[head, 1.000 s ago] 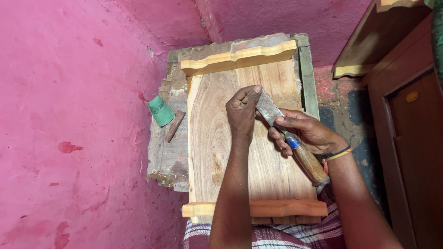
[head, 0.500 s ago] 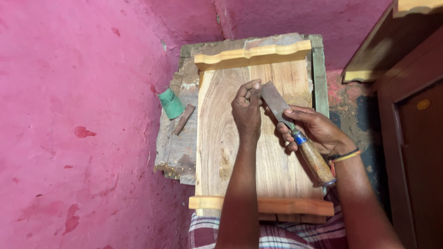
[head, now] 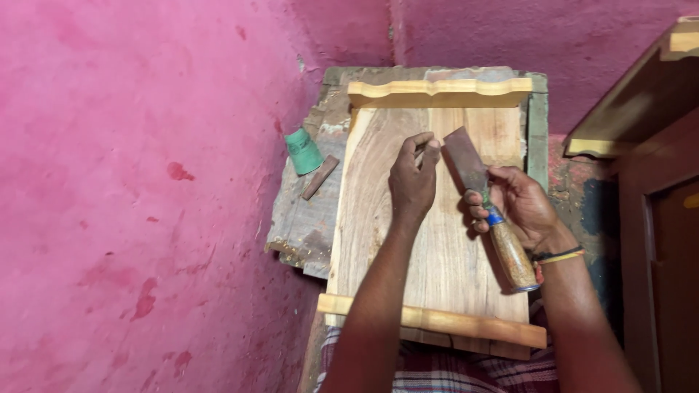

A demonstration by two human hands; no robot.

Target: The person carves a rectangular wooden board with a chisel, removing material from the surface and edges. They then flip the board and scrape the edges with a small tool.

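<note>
A wooden panel with pale moulded strips along its far and near edges lies on a worn bench top. My left hand rests on the middle of the panel, its fingers curled and the fingertips near a tool blade. My right hand grips a scraper by its wooden handle. The scraper's broad flat blade points away from me and lies on the panel's right half.
A green cone-shaped cap and a small dark wooden piece lie on the bench left of the panel. A pink wall runs close on the left. A brown wooden cabinet stands at the right.
My left hand has loosened and its fingers now lie beside the blade. The scraper blade has drawn slightly to the right, away from the left hand. The camera view has shifted.
</note>
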